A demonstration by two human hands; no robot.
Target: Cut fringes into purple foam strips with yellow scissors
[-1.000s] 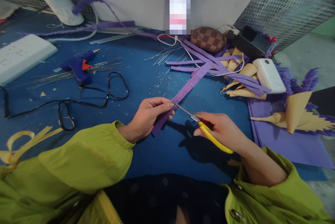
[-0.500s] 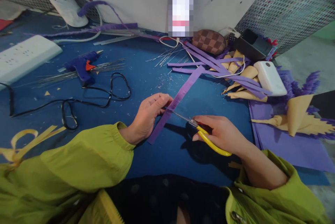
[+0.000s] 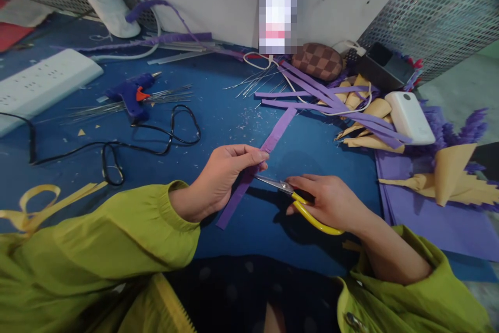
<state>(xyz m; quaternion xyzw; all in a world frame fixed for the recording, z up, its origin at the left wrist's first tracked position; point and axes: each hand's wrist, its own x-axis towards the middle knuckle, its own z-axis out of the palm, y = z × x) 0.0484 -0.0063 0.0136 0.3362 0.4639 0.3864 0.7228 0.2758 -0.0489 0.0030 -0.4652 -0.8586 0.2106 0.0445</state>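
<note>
Purple strip runs slantwise through the left hand, pinched between thumb and fingers, its far end leaning rightward; the right hand, curled round yellow-handled scissors, holds their blades at its edge, just nearside of that pinch.

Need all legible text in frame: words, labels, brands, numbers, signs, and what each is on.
None readable.
Phone screen: pixelated, nothing legible.
White power strip: socket slots show; any lettering too small to read.
White power bank: any marking too small or blurred.
Blue glue gun: no lettering can be made out.
Yellow-handled scissors and held purple strip: no lettering visible.
</note>
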